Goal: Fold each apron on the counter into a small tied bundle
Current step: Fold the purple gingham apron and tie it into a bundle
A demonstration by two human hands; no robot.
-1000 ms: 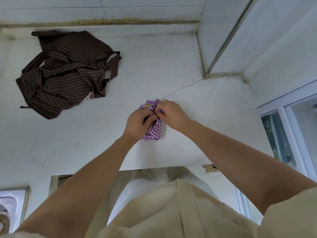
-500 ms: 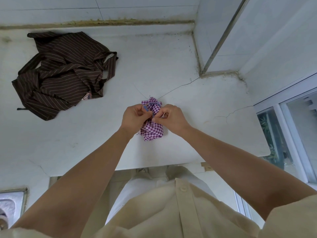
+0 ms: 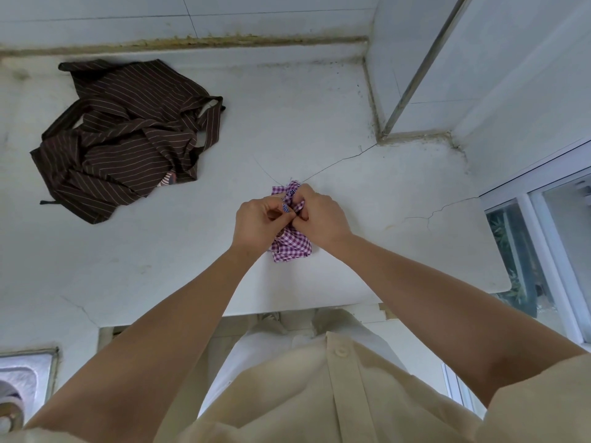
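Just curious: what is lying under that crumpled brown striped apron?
From under the brown striped apron a small red-and-white striped patch peeks out; the folds hide what it is. The white cracked counter lies beneath.

A white counter (image 3: 319,100) with a worn, stained surface fills most of the view, seen from above. A thin crack (image 3: 339,160) runs across it from the inner corner on the right, and a second crack (image 3: 438,212) lies near its right edge. Behind it stands a pale tiled wall (image 3: 256,14), with a grimy brownish seam (image 3: 192,42) where wall meets counter. At right a tiled wall section juts forward, crossed by a metal strip (image 3: 422,68). Further right is a white-framed window (image 3: 524,219) with green leaves (image 3: 503,228) behind the glass. A steel sink (image 3: 28,375) sits at lower left. The light is soft and even.
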